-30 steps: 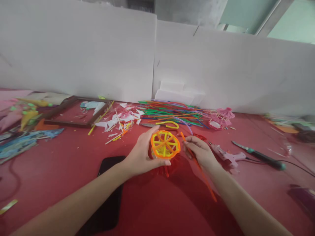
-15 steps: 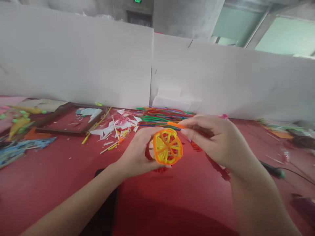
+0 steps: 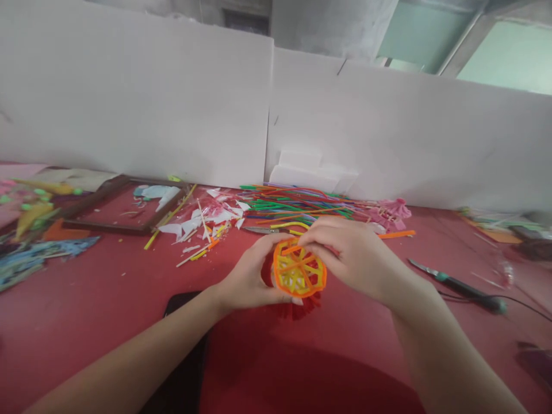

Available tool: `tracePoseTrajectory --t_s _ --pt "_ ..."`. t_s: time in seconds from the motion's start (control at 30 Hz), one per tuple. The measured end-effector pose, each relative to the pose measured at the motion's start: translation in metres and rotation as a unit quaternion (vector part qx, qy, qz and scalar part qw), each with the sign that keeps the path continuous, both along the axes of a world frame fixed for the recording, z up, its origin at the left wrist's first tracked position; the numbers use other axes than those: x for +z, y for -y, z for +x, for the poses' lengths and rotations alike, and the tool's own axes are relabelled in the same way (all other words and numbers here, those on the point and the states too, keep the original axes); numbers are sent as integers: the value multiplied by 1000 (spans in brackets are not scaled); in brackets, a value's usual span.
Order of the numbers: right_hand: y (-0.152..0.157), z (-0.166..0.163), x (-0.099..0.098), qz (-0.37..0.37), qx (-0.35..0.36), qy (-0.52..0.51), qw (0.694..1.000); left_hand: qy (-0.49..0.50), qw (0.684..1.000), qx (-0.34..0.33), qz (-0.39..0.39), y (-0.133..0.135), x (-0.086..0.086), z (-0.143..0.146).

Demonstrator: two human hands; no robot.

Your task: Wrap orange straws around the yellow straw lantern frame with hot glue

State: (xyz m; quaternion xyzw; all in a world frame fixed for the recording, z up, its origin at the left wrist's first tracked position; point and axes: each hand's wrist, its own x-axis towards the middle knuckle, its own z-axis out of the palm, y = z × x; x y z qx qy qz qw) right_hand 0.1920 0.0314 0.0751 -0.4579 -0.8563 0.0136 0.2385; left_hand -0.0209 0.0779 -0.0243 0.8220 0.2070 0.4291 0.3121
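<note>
My left hand is wrapped round the side of a round openwork piece, with an orange rim and yellow and orange spokes like a wheel. Red fringe hangs below it. Over the upper rim, my right hand pinches a short orange strip, which lies close to the top of the wheel face. Whether the strip touches the spokes I cannot make out. Fingers hide its right end.
Behind the hands lies a pile of coloured pipe cleaners, with pliers in front. A corded pen-like tool with a metal blade is at right. White scraps, a brown frame and a dark phone-like slab are at left.
My right hand has moved left and down, bringing the orange strip from beside the rim onto the wheel's top. The pliers and bladed tool show more fully. The camera view has shifted slightly.
</note>
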Motion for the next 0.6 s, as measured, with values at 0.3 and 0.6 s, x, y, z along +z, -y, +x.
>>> tracePoseTrajectory --t_s 0.3,0.6 --pt "-3 -7 -4 -38 -13 -14 999 58 991 -104 -55 4 -7 -2" --pt "0 -2 8 -121 -24 -47 991 76 996 -33 -32 7 -10 -8"
